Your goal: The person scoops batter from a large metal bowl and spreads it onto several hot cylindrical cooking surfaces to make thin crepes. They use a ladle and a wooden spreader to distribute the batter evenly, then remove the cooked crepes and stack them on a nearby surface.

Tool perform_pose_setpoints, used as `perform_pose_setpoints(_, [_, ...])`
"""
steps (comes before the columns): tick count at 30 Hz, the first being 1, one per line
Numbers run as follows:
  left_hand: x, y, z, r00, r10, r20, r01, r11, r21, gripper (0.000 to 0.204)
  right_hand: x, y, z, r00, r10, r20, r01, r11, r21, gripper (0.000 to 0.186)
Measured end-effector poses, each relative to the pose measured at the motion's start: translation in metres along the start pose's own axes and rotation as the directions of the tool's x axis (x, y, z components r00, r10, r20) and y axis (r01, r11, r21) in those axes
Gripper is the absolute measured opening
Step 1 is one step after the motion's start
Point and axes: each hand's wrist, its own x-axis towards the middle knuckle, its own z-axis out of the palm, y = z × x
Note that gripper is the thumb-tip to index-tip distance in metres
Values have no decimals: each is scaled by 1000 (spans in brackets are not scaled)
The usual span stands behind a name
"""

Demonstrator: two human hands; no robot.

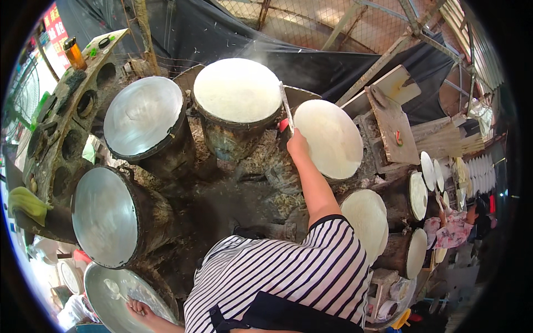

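My left hand (141,309), lower left, is closed round the handle of a ladle (113,288). The ladle hangs over a wide metal basin (99,270) with pale, wet-looking residue inside. My right arm reaches forward, and my right hand (298,142) grips a long, thin, flat stick (286,105) pointing away from me. That stick lies between two round griddles, each covered by a pale thin sheet: the far one (237,90) steams faintly, the right one (327,140) is next to my hand. Another pale-covered griddle (365,222) is by my right shoulder.
Two bare, shiny round griddles (143,116) (105,216) stand on drum stoves at left. Behind them runs a slab with round holes (71,143), bearing an orange bottle (74,54). A wooden board (393,125) leans at right. Farther right, a person in pink (451,228) is among more griddles.
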Motion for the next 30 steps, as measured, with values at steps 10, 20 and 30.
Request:
perform_pose_setpoints(10, [50,17,-58,981,-84,173,91,995,-36,18,-7,12,0,993,-111,-31,92,926,-367,40])
perform_pose_setpoints(20, [46,17,-70,980,-101,172,105,994,-12,16,-49,10,-5,987,-141,-76,129,980,-150,39])
perform_pose_setpoints(30, [39,47,-93,914,-217,344,130,957,259,15,-40,-8,14,991,-126,38,129,987,-97,43])
